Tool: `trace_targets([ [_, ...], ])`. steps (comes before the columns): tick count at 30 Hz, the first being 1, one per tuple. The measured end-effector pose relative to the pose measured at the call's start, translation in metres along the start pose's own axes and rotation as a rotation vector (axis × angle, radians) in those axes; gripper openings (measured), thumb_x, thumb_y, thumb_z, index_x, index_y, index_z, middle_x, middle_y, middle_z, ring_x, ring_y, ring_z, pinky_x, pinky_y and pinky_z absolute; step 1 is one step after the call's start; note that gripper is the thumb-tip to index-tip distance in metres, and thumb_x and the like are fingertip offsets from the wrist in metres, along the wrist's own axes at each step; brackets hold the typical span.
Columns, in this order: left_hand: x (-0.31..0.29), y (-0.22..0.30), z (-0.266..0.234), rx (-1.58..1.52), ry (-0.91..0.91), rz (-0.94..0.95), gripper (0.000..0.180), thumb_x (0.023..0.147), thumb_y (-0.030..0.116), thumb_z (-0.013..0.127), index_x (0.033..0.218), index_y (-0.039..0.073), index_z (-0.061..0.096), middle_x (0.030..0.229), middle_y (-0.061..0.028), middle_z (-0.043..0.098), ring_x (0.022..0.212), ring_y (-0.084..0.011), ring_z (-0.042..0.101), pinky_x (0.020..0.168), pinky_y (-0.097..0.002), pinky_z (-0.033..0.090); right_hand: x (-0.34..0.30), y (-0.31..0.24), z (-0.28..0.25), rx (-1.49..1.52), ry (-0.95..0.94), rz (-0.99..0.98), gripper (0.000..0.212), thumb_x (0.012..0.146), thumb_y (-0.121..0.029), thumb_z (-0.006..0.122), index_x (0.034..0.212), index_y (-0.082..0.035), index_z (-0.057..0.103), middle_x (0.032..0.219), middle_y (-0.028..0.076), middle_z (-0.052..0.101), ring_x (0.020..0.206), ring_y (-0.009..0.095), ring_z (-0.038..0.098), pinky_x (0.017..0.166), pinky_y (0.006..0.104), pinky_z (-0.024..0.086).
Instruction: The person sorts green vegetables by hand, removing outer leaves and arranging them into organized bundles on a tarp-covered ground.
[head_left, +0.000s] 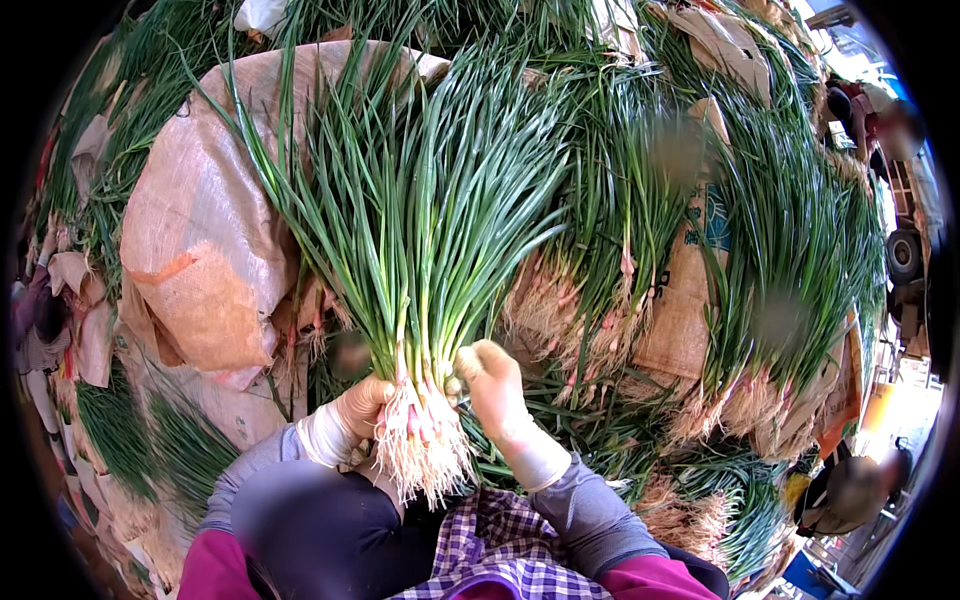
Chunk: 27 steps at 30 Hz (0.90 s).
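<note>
A large bunch of green onions (pixel 420 230) stands upright in front of me, leaves fanned away and pinkish bulbs with pale roots (pixel 425 445) hanging toward my lap. My left hand (pixel 362 408), in a pale thin glove, is closed round the left side of the bunch just above the bulbs. On the opposite side my right hand (pixel 490 385), gloved too, has its fingers curled in against the stems at the same height. Some of its fingertips are hidden by the bunch.
A pale woven sack (pixel 200 240) lies at the left. More green onions (pixel 780 240) are heaped at the right, with another woven sack (pixel 675 310) among them. A smaller pile with roots (pixel 690 515) sits lower right. Other people (pixel 855 490) are at the right edge, beside a wheel (pixel 904 256).
</note>
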<state>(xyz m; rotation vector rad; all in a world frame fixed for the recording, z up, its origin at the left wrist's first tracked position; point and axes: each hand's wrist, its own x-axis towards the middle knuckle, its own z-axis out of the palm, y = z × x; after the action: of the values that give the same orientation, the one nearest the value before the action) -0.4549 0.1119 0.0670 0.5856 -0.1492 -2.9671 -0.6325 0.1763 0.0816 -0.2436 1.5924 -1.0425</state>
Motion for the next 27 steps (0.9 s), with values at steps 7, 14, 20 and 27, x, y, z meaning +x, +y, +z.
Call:
trace_targets([
  [7, -0.005, 0.000, 0.010, -0.152, 0.015, 0.017, 0.081, 0.065, 0.036, 0.079, 0.129, 0.002, 0.043, 0.120, -0.0140, 0.055, 0.113, -0.0326, 0.053, 0.107, -0.0540, 0.028, 0.023, 0.023, -0.067, -1.209, -0.686, -0.080, 0.041, 0.084, -0.046, 0.057, 0.092, -0.008, 0.069, 0.085, 0.019, 0.066, 0.084, 0.033, 0.063, 0.077, 0.0381, 0.049],
  [14, -0.017, 0.014, 0.022, -0.294, -0.302, 0.145, 0.054, 0.076, 0.026, 0.070, 0.120, 0.003, 0.049, 0.111, -0.0155, 0.054, 0.107, -0.0277, 0.055, 0.095, -0.0547, 0.041, 0.107, 0.006, -0.065, -0.684, 0.425, -0.359, 0.026, 0.091, -0.004, 0.046, 0.112, -0.003, 0.061, 0.108, 0.016, 0.064, 0.102, 0.027, 0.061, 0.092, 0.0326, 0.048],
  [20, -0.019, 0.023, 0.036, -0.032, -0.302, 0.268, 0.061, 0.060, 0.024, 0.073, 0.111, 0.002, 0.048, 0.102, -0.0062, 0.055, 0.103, -0.0269, 0.055, 0.104, -0.0523, 0.030, 0.164, -0.021, -0.060, -1.080, 0.639, 0.043, 0.033, 0.086, -0.027, 0.062, 0.105, -0.001, 0.059, 0.099, 0.017, 0.066, 0.091, 0.030, 0.065, 0.078, 0.0402, 0.052],
  [27, -0.021, 0.012, 0.020, -0.042, 0.035, 0.301, 0.062, 0.070, 0.017, 0.070, 0.125, 0.003, 0.044, 0.106, -0.0138, 0.057, 0.100, -0.0302, 0.059, 0.094, -0.0572, 0.042, 0.150, -0.045, -0.084, -0.286, 0.248, -0.143, 0.015, 0.089, -0.014, 0.059, 0.088, 0.001, 0.062, 0.071, 0.004, 0.062, 0.054, 0.009, 0.053, 0.048, 0.0238, 0.041],
])
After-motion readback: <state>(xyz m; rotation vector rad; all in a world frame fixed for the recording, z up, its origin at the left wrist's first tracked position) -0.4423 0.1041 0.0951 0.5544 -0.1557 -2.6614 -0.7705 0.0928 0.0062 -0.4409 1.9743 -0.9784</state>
